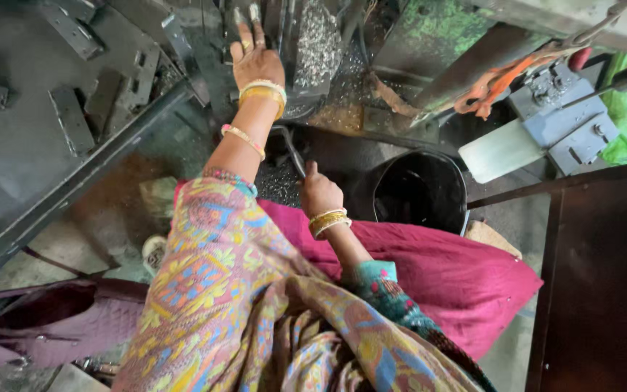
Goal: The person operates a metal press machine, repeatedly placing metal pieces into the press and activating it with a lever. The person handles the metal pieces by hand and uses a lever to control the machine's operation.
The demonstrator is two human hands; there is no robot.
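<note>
The person's left hand reaches up toward twelve o'clock, fingers stretched out long and close together, fingertips resting on the dark metal parts of the machine. Whether anything sits under those fingers cannot be told. Gold bangles circle the wrist, and another thin bangle sits lower on the forearm.

The right hand sits near the centre of the view, curled into a fist around a thin bent metal rod, thumb pointing up. The rod runs from the fist toward eleven o'clock, ending just below the left wrist. Gold bangles ring this wrist too.

A heap of shiny metal shavings lies at one o'clock from the left hand, just beside it. More fine shavings darken the floor at nine o'clock from the right fist. A round black bucket stands at three o'clock from the right hand, close by. A grey metal block with bolts shows toward two o'clock, with an orange cord hanging near it. A long dark steel angle bar slants across the left side. Patterned cloth and pink fabric fill the lower view.
</note>
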